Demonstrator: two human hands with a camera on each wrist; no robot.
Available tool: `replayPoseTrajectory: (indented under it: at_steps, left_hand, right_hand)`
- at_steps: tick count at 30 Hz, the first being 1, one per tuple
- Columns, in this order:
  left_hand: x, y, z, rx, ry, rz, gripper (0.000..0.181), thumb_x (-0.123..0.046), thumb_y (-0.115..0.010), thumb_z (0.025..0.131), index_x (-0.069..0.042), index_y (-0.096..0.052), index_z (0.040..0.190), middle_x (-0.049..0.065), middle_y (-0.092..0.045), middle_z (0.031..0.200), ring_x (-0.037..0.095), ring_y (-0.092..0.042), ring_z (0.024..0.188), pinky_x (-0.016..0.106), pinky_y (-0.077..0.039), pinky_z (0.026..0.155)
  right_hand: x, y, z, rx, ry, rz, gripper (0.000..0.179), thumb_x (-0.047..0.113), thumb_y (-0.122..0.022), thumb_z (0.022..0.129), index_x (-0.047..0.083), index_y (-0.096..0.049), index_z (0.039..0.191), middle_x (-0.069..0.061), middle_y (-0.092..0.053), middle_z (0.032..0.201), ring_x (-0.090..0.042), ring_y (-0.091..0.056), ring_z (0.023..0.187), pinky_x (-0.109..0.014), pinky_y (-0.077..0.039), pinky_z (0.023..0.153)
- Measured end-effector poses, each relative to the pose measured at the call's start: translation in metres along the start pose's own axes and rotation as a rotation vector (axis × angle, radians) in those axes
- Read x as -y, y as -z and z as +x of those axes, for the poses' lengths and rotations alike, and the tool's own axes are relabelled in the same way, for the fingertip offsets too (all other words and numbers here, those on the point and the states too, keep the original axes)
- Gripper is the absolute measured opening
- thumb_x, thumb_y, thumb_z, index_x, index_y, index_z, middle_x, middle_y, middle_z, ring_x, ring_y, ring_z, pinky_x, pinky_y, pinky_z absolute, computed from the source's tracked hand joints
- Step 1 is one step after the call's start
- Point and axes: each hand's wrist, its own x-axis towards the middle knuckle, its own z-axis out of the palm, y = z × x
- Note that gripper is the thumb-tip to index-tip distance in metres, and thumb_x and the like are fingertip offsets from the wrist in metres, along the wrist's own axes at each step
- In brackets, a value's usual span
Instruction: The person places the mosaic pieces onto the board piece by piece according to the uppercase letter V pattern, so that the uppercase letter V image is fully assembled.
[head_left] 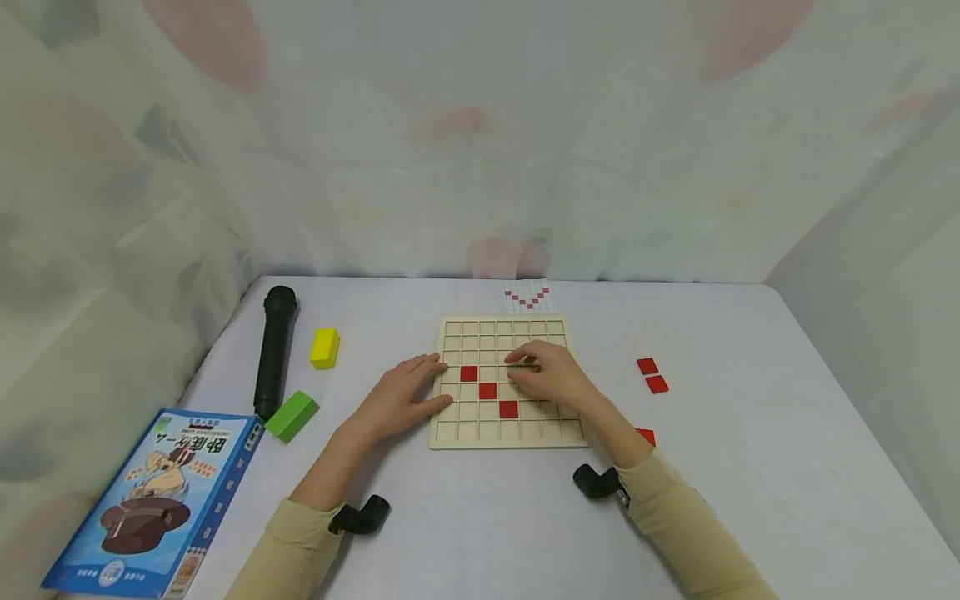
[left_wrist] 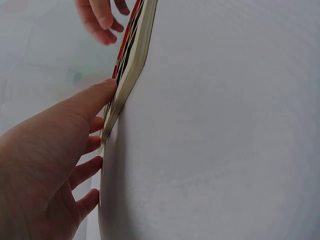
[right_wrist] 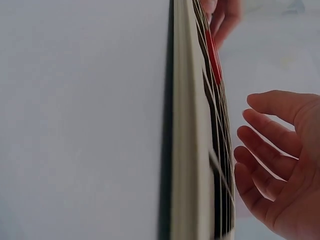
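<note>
A pale wooden grid board (head_left: 510, 439) lies on the table with a red square tile (head_left: 468, 373), a second red tile (head_left: 487, 391) and a third red tile (head_left: 508, 409) set along a diagonal. My left hand (head_left: 403, 395) rests at the board's left edge, its thumb and fingers touching the rim, as the left wrist view also shows. Above the middle-right cells hovers my right hand (head_left: 551, 375). Its fingers (right_wrist: 267, 127) are loosely bent, thumb apart, and nothing shows between them in the right wrist view.
Behind the board lies a card (head_left: 529, 297) printed with a red V of squares. Loose red tiles (head_left: 657, 384) lie to the right, one partly behind the right forearm. On the left are a black cylinder (head_left: 274, 350), a yellow block (head_left: 325, 347), a green block (head_left: 292, 416) and a blue box (head_left: 161, 500).
</note>
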Motion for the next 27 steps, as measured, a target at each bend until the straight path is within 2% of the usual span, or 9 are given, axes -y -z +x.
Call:
replayPoseTrajectory:
  at_steps: [6, 15, 20, 27]
  left_hand:
    - [0.001, 0.000, -0.001, -0.008, -0.011, 0.009, 0.056, -0.043, -0.069, 0.090, -0.010, -0.057, 0.133, 0.012, -0.045, 0.148, 0.034, -0.038, 0.137, 0.055, -0.031, 0.110]
    - [0.005, -0.001, 0.000, -0.016, -0.011, 0.018, 0.056, -0.044, -0.069, 0.089, -0.011, -0.057, 0.133, 0.011, -0.045, 0.147, 0.034, -0.039, 0.136, 0.056, -0.032, 0.109]
    - [0.007, -0.002, 0.000, -0.015, -0.010, 0.015, 0.057, -0.045, -0.069, 0.089, -0.011, -0.057, 0.133, 0.011, -0.046, 0.147, 0.033, -0.039, 0.137, 0.055, -0.032, 0.110]
    - [0.005, -0.001, 0.000, -0.007, -0.004, 0.015, 0.058, -0.045, -0.069, 0.089, -0.011, -0.056, 0.134, 0.011, -0.045, 0.148, 0.034, -0.038, 0.137, 0.056, -0.031, 0.110]
  right_hand:
    - [-0.023, 0.023, -0.022, -0.002, -0.020, 0.017, 0.019, 0.021, -0.069, 0.091, 0.012, -0.071, 0.108, 0.000, -0.067, 0.106, -0.019, -0.058, 0.094, -0.034, -0.050, 0.080]
    - [-0.051, 0.055, -0.061, 0.008, -0.046, -0.046, 0.018, 0.021, -0.070, 0.090, 0.014, -0.072, 0.106, 0.002, -0.067, 0.103, -0.018, -0.058, 0.094, -0.033, -0.053, 0.078]
    - [-0.063, 0.071, -0.081, 0.042, -0.046, -0.070, 0.018, 0.019, -0.071, 0.089, 0.014, -0.072, 0.106, 0.003, -0.066, 0.102, -0.017, -0.058, 0.092, -0.030, -0.054, 0.073]
    - [-0.075, 0.082, -0.099, 0.103, 0.017, -0.118, 0.022, 0.014, -0.078, 0.083, 0.016, -0.071, 0.103, 0.007, -0.066, 0.103, -0.015, -0.058, 0.096, -0.033, -0.052, 0.081]
